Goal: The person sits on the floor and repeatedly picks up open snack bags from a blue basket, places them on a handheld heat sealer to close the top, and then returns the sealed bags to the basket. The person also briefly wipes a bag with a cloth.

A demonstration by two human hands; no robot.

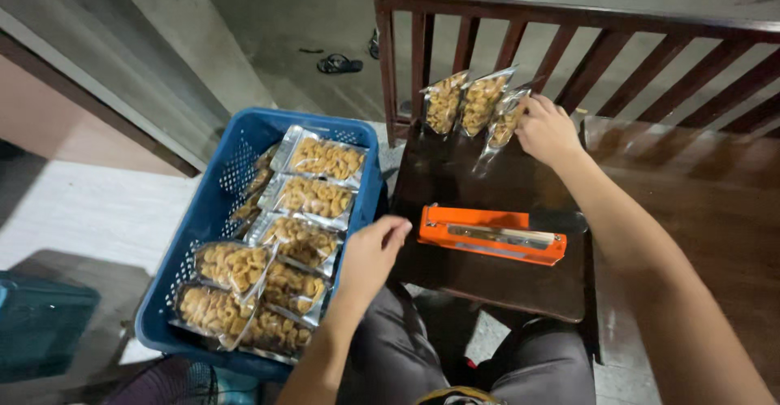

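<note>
Snack pouches (313, 196), clear-fronted and silver-backed, fill the blue crate (213, 210) at left; the left hand (370, 251) hovers at its rim, fingers loosely curled, holding nothing. Centre, an orange sealer (491, 233) sits on the dark table (487, 283). At right, the right hand (544, 129) pinches an upright pouch (505, 119) — light, crinkly, probably slippery; best held by its top edge.

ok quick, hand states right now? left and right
Left hand: open, empty, over the blue crate's edge.
Right hand: fingers on a snack pouch leaning against the railing; firm grip cannot be told.
</note>
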